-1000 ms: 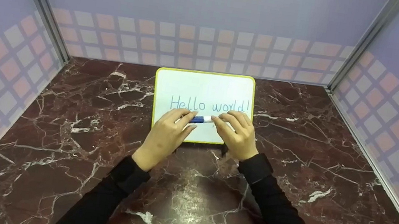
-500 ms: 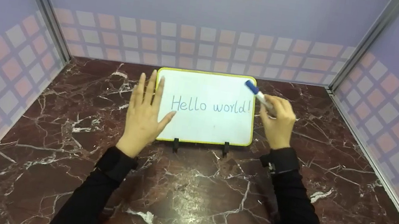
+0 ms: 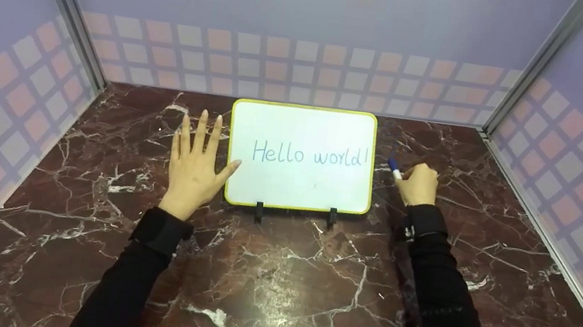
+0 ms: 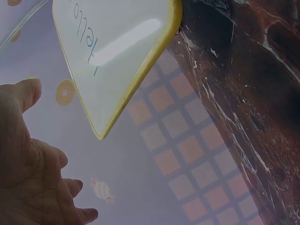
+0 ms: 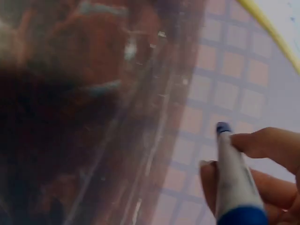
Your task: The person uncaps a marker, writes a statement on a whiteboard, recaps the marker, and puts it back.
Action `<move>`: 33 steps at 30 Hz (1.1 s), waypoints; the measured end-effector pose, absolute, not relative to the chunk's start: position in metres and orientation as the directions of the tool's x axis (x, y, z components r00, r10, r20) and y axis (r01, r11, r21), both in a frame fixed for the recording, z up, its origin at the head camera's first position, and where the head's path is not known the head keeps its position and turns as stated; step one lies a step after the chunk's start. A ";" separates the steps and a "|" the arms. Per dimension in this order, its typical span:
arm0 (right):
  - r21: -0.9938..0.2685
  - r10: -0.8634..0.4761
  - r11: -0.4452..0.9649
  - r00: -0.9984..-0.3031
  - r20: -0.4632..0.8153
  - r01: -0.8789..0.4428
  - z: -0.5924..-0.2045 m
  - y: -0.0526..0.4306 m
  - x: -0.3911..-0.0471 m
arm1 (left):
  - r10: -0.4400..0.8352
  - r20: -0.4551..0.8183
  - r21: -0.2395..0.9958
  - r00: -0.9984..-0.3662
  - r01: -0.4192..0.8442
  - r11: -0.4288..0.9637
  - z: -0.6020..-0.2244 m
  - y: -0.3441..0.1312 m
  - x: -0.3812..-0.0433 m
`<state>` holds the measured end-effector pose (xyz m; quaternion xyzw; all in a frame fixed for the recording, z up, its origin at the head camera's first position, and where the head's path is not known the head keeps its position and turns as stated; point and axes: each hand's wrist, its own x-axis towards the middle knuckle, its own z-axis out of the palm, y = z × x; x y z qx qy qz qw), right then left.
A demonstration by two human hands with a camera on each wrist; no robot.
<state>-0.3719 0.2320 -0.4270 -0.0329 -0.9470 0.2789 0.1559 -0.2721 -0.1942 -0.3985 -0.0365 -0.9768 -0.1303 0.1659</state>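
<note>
A small whiteboard (image 3: 302, 128) with a yellow frame stands propped up at the middle back, "Hello world!" written across it in blue. To its left my left hand (image 3: 193, 167) is raised with spread, straight fingers, its thumb overlapping the frame's edge in the head view. On the other side my right hand (image 3: 418, 186) holds a white marker with a blue cap (image 3: 393, 165). In the right wrist view, finger and thumb grip the marker's barrel (image 5: 236, 183). From the left wrist, the left palm (image 4: 33, 183) shows nothing held.
Two black stand feet (image 3: 332, 218) support the board's lower edge. Dark red marbled tabletop (image 3: 276, 275) spreads around it. Lilac walls with a checkered band (image 3: 304, 74) enclose the back and sides, meeting at grey metal corner posts (image 3: 537, 61).
Both hands were together at the marker before the board. They have parted: the left went left with its fingers spread, the right carried the marker right and then lower, beside the board.
</note>
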 end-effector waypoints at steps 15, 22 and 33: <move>-0.457 0.154 0.884 -0.984 0.090 0.096 -0.443 0.222 -0.384 | 0.009 0.216 0.249 -0.976 0.064 0.966 -0.398 -0.197 -0.272; -0.466 0.124 0.881 -0.990 0.064 0.080 -0.443 0.226 -0.380 | 0.002 0.188 0.246 -0.982 0.049 0.968 -0.396 -0.199 -0.272; -0.421 0.065 0.907 -0.992 0.104 0.015 -0.441 0.242 -0.371 | -0.012 0.190 0.276 -0.982 0.042 0.960 -0.395 -0.204 -0.270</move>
